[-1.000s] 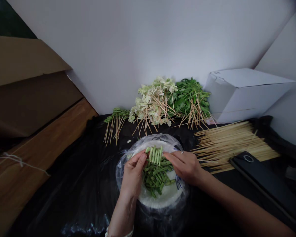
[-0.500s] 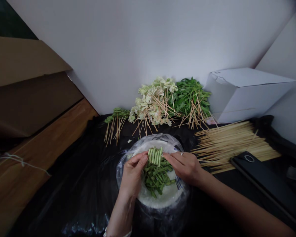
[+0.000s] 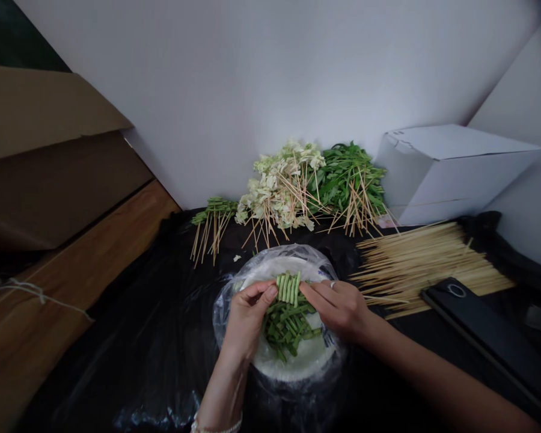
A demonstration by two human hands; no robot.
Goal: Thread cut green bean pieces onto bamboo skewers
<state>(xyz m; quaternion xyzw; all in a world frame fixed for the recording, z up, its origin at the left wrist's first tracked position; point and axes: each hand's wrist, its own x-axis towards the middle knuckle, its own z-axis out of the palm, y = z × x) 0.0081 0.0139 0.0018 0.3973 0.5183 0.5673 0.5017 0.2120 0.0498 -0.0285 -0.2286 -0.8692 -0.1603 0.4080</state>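
Note:
A short row of cut green bean pieces (image 3: 288, 289) is held side by side above the plate, between my two hands. My left hand (image 3: 251, 313) pinches its left end with thumb and forefinger. At the right end, the closed fingers of my right hand (image 3: 338, 307) grip the row; any skewer inside it is hidden. Below lies a heap of loose green bean pieces (image 3: 288, 334) on a white plate (image 3: 313, 361) wrapped in clear plastic (image 3: 223, 307).
Behind the plate lie skewered green beans (image 3: 219, 207), skewered pale cabbage-like leaves (image 3: 270, 180) and skewered leafy greens (image 3: 347, 168). Bare bamboo skewers (image 3: 424, 258) and a dark phone (image 3: 478, 337) lie right, before a white box (image 3: 460, 168). A cardboard box (image 3: 49, 162) stands left.
Both hands have shifted slightly right and down with the row of green bean pieces between them. Their grip looks the same.

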